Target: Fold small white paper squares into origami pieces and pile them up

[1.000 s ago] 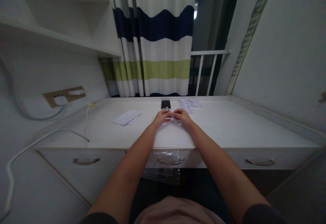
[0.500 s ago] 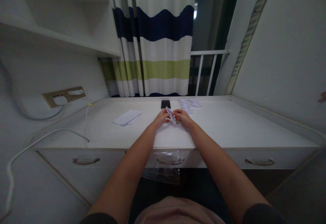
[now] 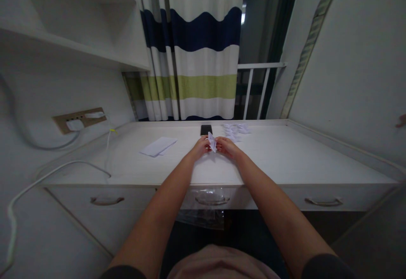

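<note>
Between my two hands a small folded piece of white paper stands upright, a little above the desk. My left hand pinches its left side, and my right hand grips its right side with bent fingers. Just beyond the fingers lies a flat black object, perhaps a phone. To the right of it, several small folded paper pieces are laid out in a group. A stack of flat white paper sheets rests to the left of my hands.
The white desk has drawers along its front, with clear plastic hanging below the middle one. A white cable runs over the left edge. Behind are a striped curtain and a white railing.
The folded paper has turned in my fingers, from slanted and edge-on to more upright, with more of its face showing. My hands have barely shifted.
</note>
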Available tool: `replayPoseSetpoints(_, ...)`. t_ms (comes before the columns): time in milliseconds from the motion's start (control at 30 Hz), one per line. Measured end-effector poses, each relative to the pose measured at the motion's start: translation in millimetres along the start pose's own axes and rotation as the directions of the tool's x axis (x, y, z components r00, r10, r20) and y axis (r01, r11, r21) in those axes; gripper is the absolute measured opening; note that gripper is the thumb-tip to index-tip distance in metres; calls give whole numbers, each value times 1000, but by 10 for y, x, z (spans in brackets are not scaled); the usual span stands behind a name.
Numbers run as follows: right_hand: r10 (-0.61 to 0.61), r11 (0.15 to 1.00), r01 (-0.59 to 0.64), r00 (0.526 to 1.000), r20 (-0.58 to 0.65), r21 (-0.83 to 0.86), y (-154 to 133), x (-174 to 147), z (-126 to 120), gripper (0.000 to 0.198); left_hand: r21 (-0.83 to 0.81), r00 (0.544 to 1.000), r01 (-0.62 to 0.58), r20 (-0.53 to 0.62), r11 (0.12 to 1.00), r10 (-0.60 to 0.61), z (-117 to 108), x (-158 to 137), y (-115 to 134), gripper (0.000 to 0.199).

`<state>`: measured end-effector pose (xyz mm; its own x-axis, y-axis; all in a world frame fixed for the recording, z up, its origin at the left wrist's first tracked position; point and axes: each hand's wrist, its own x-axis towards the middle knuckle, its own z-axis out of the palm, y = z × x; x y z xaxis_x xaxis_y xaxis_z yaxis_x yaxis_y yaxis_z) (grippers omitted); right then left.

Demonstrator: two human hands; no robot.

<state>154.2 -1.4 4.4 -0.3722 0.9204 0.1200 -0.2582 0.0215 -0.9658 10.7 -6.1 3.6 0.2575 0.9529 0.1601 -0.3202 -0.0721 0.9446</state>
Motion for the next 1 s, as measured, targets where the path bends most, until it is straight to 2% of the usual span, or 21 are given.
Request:
replayPoseSetpoints(467, -5, 997, 13, 995, -97, 82, 23, 40, 4, 3, -2, 999, 38, -26, 999, -38, 10, -34, 48, 32)
replayPoseSetpoints(767, 36, 997, -34, 999, -20, 72, -10, -5, 30, 7, -28, 999, 23, 30, 999, -22, 21, -44, 31, 31)
replayPoseSetpoints(1000, 3, 998, -4, 1000, 13, 62, 8, 9, 23, 8, -45, 999, 29, 25, 999, -28, 24, -18, 18, 31)
